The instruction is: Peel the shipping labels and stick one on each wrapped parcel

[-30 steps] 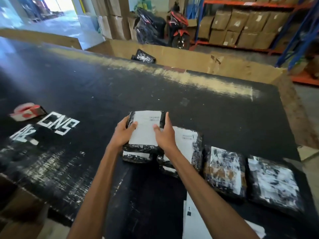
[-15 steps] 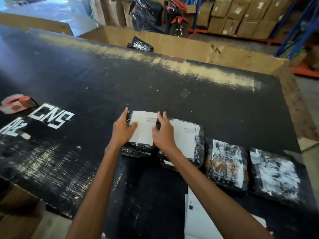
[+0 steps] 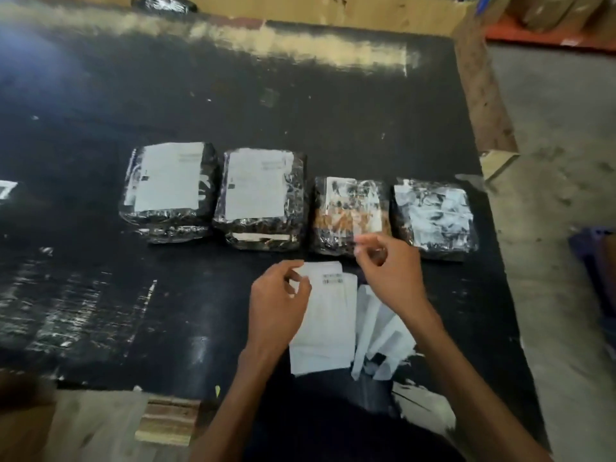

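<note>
Roughly half done, by my reading: of four wrapped parcels in a row across the black table, the first parcel and second parcel, toward 9 o'clock, carry flat white labels, while the third parcel and fourth parcel, toward 3 o'clock, show only crumpled white under glossy film (no clean label on top). The label sheets lie at 6 o'clock, plain white with a small barcode; the left hand pinches their far corner, and the right hand hovers at their 1 o'clock, fingers curled, too blurred to tell whether it holds anything
</note>
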### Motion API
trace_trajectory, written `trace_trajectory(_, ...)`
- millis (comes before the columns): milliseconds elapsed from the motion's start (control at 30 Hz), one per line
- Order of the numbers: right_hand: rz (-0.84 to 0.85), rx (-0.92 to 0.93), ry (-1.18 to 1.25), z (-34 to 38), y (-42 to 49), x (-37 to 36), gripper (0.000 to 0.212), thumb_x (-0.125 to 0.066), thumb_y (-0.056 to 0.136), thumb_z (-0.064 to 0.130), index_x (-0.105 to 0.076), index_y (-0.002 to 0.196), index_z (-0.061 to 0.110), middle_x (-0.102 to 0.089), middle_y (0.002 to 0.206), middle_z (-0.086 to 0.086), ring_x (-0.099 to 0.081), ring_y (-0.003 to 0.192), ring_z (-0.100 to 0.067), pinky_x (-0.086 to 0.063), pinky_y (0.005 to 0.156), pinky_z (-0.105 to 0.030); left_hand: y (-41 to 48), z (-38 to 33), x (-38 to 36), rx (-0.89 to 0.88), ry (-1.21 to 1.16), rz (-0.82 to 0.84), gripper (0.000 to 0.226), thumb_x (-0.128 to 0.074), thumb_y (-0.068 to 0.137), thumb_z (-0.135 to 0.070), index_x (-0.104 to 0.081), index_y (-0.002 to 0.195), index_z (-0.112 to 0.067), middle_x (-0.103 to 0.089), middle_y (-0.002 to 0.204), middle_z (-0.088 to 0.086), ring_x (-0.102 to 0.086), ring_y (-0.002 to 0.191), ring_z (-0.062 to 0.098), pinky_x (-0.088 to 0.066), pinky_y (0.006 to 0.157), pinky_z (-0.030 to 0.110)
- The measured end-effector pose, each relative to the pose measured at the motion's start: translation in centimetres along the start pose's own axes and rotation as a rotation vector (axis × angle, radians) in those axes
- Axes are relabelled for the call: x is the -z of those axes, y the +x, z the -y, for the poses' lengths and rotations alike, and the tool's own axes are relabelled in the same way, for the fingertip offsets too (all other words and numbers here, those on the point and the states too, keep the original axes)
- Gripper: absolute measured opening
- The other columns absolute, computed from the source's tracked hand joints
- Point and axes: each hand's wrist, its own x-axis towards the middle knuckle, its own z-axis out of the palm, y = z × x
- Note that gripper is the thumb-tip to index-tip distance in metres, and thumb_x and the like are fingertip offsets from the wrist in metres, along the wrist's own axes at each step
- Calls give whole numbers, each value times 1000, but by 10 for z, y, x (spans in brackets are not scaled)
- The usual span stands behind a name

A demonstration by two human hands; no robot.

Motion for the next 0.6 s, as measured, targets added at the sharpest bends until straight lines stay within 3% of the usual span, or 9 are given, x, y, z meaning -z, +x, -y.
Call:
trace_trajectory(100,73,-99,-51,-38,-23,-5,10,-68,95,26,-77,99,29,-71,82,20,-66,77,5,-55,72,-18,-15,22,-13,38,89,-33,22,-71,92,-13,-76,112,-17,-64,75,-8,-59,62,2,-41,62,4)
trace_trajectory(200,102,-104,-71,-48,-37,-17,13,-68,94,25,-79,98,29,-73,84,18,-64,72,6,-48,63,-11,-22,31,-16,58,148,-38,21,-72,92,-18,-74,113,-18,-65,76,-6,-60,63,6,-56,67,25)
trace_trajectory(333,141,-114,-163,-42,-38,-27,18,-68,92,38,-80,102,29,-73,82,17,-66,74,-1,-55,65,-24,-26,29,-17,118,138,-37,23,-72,90,-19,-75,113,-15,-67,76,-3,-63,65,12,-60,72,35)
trace_trajectory(500,176,-148,-203,-36,-30,-29,24,-74,86,50,-77,94,28,-63,68,22,-70,79,-6,-59,72,-30,-22,25,-17,272,56,-34,19,-72,90,-19,-78,108,-14,-71,74,-4,-66,68,10,-58,74,29)
trace_trajectory(600,140,-150,-153,-33,-30,-30,22,-82,80,47,-72,87,28,-66,69,19,-67,74,-1,-55,66,-27,-20,24,-15,368,-24,-24,17,-71,91,-17,-80,105,-13,-72,76,-7,-63,64,3,-48,61,7)
